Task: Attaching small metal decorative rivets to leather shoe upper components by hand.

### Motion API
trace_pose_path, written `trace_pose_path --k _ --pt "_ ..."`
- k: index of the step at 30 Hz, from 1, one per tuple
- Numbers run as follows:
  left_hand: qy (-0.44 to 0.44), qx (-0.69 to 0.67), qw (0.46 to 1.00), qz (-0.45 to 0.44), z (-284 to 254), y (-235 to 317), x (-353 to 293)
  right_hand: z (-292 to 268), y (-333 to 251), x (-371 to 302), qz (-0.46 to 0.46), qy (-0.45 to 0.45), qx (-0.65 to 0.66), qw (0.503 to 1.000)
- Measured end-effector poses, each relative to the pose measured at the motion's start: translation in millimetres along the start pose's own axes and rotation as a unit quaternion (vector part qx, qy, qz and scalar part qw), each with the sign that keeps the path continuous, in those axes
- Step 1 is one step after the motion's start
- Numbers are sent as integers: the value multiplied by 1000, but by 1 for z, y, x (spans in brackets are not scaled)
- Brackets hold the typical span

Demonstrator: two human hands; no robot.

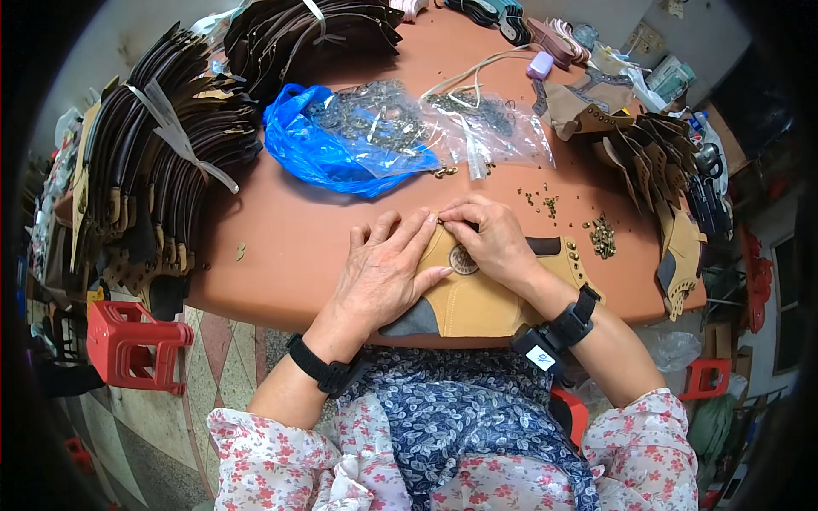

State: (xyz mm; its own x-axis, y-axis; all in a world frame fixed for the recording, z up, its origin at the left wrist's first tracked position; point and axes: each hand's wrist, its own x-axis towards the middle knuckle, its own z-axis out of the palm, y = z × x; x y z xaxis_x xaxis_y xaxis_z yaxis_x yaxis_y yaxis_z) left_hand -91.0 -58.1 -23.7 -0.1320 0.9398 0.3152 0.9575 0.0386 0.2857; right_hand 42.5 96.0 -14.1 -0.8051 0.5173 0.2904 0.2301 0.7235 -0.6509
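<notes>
A tan shoe upper [477,302] with dark grey patches and a round dark emblem lies flat at the table's near edge. Brass fittings line its right edge. My left hand [381,271] rests on its left part, fingers stretched out and thumb apart, the index fingertip close to the upper's far tip. At that same tip my right hand [496,243] pinches thumb and index finger together. Whatever sits between them is too small to make out. Small brass fittings [603,237] lie in a pile right of the upper, with more scattered [550,204] beyond.
A blue plastic bag [298,145] and clear bags of metal fittings [503,128] lie mid-table. Tied stacks of dark uppers [162,145] fill the left and far left [311,38]. More tan uppers [656,162] are piled at right. A red stool [136,345] stands on the floor at left.
</notes>
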Motion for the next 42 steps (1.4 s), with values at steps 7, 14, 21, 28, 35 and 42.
trace_pose_path --k 7,14,21,28,35,42 --pt "1 2 1000 2 1 -1 0 2 1 1 -8 20 8 1000" --pt "0 3 1000 2 2 -2 0 8 -1 2 -59 44 -57 996" --pt "1 2 1000 4 1 -1 1 11 3 2 -106 46 -112 987" --pt "1 3 1000 2 3 -3 0 11 0 2 -132 51 -134 981" --pt "-3 6 1000 0 2 -2 -1 11 0 5 -154 59 -146 975" --pt "5 6 1000 4 2 -2 0 10 -2 4 -98 50 -104 988"
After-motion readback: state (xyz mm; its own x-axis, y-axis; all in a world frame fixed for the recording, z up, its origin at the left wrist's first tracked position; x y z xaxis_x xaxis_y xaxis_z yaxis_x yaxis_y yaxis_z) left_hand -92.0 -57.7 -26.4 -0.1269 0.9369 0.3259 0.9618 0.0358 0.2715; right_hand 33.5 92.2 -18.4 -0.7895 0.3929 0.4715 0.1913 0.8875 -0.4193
